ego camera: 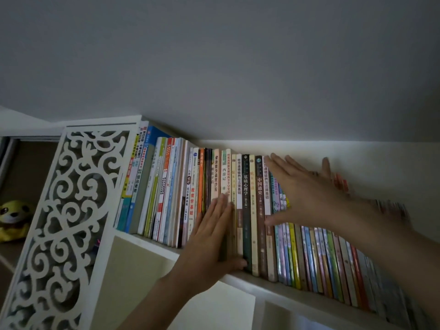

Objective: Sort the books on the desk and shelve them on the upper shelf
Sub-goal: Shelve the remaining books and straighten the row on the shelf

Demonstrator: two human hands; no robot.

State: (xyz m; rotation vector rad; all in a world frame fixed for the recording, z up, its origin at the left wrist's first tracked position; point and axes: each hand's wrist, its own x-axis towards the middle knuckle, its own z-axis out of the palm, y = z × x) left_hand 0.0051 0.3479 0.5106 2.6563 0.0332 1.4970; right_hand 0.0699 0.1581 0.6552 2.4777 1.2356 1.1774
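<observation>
Head view: books (247,210) stand packed on the upper shelf (257,278). Left hand (212,236) lies flat on the spines, fingers straight, gripping nothing; right hand (307,194), fingers spread, presses spines beside it, likely squaring the row flush.

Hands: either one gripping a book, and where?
Neither. Left hand and right hand lie flat with straight fingers against the spines of the shelved books, no grip.

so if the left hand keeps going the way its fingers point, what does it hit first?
The left hand lies flat on the book spines, fingers pointing up along them. It would probably slide up the spines toward the wall above; depth is unclear.
</observation>
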